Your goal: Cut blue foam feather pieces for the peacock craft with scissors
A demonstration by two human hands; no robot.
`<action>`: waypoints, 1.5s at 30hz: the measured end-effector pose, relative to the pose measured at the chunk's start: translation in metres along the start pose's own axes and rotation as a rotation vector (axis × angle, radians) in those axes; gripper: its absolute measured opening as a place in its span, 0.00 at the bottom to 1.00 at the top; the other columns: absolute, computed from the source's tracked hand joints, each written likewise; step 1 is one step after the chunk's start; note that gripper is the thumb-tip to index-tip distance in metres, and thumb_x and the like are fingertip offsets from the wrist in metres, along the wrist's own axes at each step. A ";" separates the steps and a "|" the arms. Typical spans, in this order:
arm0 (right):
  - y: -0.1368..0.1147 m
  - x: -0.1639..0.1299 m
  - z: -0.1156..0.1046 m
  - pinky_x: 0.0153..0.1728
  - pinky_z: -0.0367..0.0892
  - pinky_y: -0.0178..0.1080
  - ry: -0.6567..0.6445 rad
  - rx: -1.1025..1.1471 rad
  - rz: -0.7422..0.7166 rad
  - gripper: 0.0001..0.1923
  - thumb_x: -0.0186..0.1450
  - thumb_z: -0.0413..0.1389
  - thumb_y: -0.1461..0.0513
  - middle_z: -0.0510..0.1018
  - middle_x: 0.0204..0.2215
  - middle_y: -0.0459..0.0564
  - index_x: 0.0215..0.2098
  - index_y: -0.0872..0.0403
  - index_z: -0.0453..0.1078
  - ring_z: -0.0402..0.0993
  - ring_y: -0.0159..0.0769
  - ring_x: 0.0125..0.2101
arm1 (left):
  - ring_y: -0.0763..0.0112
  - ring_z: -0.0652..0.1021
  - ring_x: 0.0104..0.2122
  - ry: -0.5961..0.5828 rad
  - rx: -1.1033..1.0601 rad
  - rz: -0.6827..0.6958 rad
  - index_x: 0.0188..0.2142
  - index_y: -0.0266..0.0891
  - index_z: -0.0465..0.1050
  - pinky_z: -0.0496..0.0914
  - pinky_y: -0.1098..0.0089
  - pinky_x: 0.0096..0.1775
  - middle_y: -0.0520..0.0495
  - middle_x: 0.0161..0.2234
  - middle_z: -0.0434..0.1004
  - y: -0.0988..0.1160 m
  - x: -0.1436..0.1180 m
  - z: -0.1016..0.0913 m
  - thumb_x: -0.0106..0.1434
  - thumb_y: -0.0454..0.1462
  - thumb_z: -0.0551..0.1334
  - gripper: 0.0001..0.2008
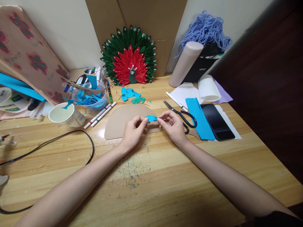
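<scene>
Head view: two hands (151,126) pinch one blue paper piece (151,118).

You've got a bright blue paper petal (151,118) there, sitting over a plain tan cardboard semicircle (120,121). More blue petals (129,93) lie further back, one of them closer to teal. The round paper flower (129,56) is dark green on the outside, red in the middle, with silvery dots at the tips. Your scissors (183,117) have black handles, next to a blue paper strip (200,118) and a black phone (216,121) on white paper. The yarn (207,30) is lavender-blue, the roll (186,63) below it pale pink. The board (26,52) on your left is tan with red-and-green flower prints. The table (165,176) is honey-yellow wood with greenish specks, and the cable (59,138) is black.
</scene>
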State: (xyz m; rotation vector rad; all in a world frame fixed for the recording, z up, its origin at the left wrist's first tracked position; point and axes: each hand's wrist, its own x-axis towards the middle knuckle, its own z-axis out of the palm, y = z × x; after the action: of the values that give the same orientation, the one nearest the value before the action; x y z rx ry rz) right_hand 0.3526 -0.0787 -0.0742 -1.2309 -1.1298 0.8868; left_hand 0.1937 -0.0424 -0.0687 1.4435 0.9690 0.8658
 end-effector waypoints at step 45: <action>0.000 -0.003 -0.002 0.30 0.65 0.37 -0.107 -0.249 -0.116 0.07 0.59 0.59 0.58 0.72 0.28 0.48 0.29 0.53 0.72 0.69 0.34 0.30 | 0.71 0.75 0.29 -0.071 0.088 0.035 0.33 0.36 0.69 0.68 0.70 0.33 0.47 0.29 0.74 0.001 -0.003 0.001 0.59 0.42 0.60 0.10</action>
State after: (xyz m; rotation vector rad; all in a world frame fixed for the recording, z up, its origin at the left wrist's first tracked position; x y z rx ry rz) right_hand 0.3534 -0.0820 -0.0749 -1.3161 -1.4160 0.7470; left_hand 0.1938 -0.0455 -0.0673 1.5599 0.9403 0.8006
